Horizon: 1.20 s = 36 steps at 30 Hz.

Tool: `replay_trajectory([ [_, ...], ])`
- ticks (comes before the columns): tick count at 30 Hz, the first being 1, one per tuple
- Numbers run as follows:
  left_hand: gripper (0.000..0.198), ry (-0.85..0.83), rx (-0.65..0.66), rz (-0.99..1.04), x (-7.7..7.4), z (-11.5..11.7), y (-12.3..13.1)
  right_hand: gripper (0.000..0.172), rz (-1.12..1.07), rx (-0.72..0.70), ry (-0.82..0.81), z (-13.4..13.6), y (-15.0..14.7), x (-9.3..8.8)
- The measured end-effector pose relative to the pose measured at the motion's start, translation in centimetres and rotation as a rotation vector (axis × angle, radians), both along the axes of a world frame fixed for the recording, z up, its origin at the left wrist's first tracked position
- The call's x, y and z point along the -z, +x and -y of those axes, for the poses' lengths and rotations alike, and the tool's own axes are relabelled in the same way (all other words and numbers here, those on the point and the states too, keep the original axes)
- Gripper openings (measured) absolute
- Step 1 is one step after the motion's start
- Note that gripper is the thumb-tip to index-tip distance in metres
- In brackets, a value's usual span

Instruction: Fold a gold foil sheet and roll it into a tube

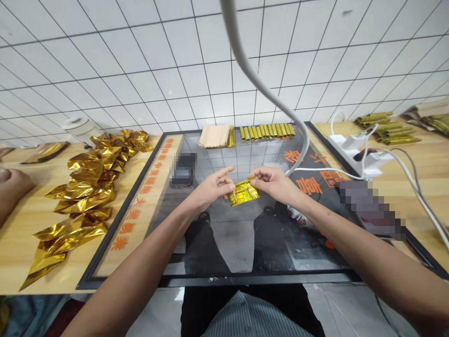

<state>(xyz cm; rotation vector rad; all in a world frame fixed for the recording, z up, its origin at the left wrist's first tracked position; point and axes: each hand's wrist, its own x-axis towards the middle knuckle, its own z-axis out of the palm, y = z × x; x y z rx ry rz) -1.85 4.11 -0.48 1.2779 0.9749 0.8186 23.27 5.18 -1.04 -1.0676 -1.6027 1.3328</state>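
Note:
Between my two hands, just above the glass tabletop (224, 252), is a small sheet of gold foil paper (244, 194) with creases along its upper edge. My left hand (219, 186) pinches its left corner between thumb and fingers, the other fingers stretched out. At the upper right corner, my right hand (266, 180) grips the sheet with thumb and curled fingers. Behind the hands lie a stack of tan paper sheets (213, 135) with gold showing at the side, and a row of rolled gold paper tubes (267, 131).
Folded gold foil pieces (87, 187) pile up on the left. A phone (183, 171) lies left of my hands, and another dark blurred device (372, 210) lies right. A power strip (358, 150) with white cables (329, 170) sits at right, near more gold rolls (393, 128). Another person's hand (14, 187) rests far left. A thick grey hose (259, 84) hangs in front.

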Motion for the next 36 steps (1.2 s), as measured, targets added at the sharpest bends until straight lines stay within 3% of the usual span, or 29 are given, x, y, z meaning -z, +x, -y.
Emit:
replay_trajectory([
  [4,0.078,-0.041,-0.05,0.059,0.4,0.1,-0.3,0.031,-0.017,0.052,0.006,-0.2,0.4,1.0],
  [10,0.068,0.015,-0.093,0.086,1.5,-0.5,-0.3,0.027,0.046,0.094,0.051,-0.4,0.8,1.5],
  [20,0.031,0.14,-0.168,-0.137,2.1,-0.7,0.0,0.022,0.235,0.047,0.134,-0.3,0.6,1.0],
  [29,0.022,0.24,-0.146,-0.217,1.6,-0.3,0.3,0.02,0.295,0.037,0.205,-0.4,0.3,1.1],
  [36,0.017,0.354,-0.202,-0.339,2.2,-0.6,0.3,0.017,0.404,0.045,0.307,-0.7,0.0,1.0],
])
